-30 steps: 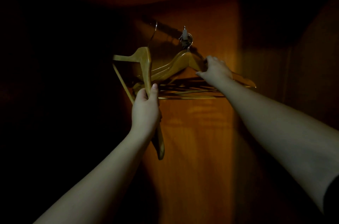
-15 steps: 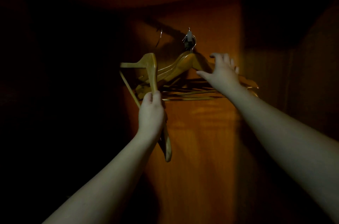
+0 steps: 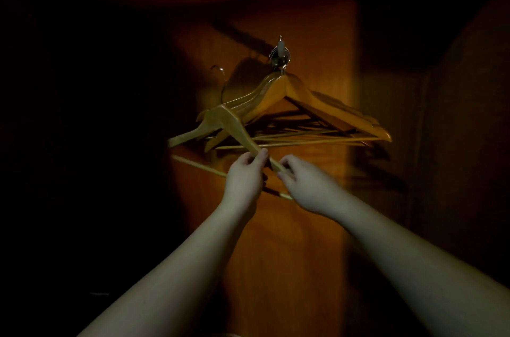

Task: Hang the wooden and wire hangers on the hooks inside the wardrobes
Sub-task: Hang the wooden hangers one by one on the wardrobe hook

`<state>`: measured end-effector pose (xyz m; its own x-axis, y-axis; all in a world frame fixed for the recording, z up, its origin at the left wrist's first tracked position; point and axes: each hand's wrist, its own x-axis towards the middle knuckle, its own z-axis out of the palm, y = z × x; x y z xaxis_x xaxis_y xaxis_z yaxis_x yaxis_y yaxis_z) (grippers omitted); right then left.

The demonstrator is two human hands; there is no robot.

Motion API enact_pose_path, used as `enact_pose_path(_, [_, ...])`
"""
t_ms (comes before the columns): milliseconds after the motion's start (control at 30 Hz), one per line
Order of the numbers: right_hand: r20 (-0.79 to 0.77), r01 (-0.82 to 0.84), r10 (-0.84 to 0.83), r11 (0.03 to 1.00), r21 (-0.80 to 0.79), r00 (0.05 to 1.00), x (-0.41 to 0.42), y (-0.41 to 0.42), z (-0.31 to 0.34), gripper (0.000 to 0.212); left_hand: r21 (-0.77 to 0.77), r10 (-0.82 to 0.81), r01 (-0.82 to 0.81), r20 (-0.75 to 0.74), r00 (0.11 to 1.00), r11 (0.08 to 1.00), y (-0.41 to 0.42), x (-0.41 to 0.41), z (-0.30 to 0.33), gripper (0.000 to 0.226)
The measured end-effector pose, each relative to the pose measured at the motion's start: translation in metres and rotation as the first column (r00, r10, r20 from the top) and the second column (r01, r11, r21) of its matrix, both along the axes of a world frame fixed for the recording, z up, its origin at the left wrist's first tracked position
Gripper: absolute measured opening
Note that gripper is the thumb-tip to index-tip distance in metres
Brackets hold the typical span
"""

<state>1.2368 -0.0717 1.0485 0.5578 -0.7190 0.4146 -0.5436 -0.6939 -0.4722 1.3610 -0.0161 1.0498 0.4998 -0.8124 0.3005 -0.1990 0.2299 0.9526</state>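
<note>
Wooden hanger (image 3: 225, 122), tilted with its wire hook (image 3: 220, 79) still free of the wall hook (image 3: 280, 53), is pinched along one arm by both hands, left hand (image 3: 244, 180) and right hand (image 3: 309, 187) close together, just below the bunch of hung hangers (image 3: 303, 99) on the wardrobe back panel (image 3: 289, 253).

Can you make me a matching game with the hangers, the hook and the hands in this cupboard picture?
Things:
1. loose wooden hanger
2. bunch of wooden hangers
3. wall hook
4. right hand

Where or how:
A. fixed high on the wardrobe's back panel
B. hanging from the hook
C. tilted, held by both hands, not yet hung
D. fingers curled on the lower end of the hanger's arm, beside the left hand

Pairs: 1-C, 2-B, 3-A, 4-D
</note>
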Motion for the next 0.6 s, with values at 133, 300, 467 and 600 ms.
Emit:
enact_pose_path(133, [0.066, 0.110, -0.101, 0.983, -0.149, 0.993, -0.018, -0.003, 0.002, 0.024, -0.003, 0.004, -0.003, 0.167, 0.986, 1.000, 0.006, -0.003, 0.010, 0.032])
enact_pose_path(300, [0.186, 0.113, -0.099, 0.991, -0.067, 0.978, -0.061, -0.021, 0.019, 0.016, -0.311, 0.298, -0.169, 0.435, 0.850, 0.935, 0.022, 0.015, 0.025, 0.023])
enact_pose_path(467, [0.320, 0.086, -0.075, 0.996, -0.019, 0.944, -0.107, -0.045, 0.032, 0.011, -0.530, 0.640, -0.361, 0.588, 0.495, 0.767, 0.017, 0.052, 0.052, 0.032])
enact_pose_path(600, [0.345, 0.070, -0.059, 0.997, -0.021, 0.937, -0.124, -0.058, 0.042, 0.014, -0.373, 0.522, -0.402, 0.766, 0.375, 0.836, -0.002, 0.063, 0.074, 0.045])
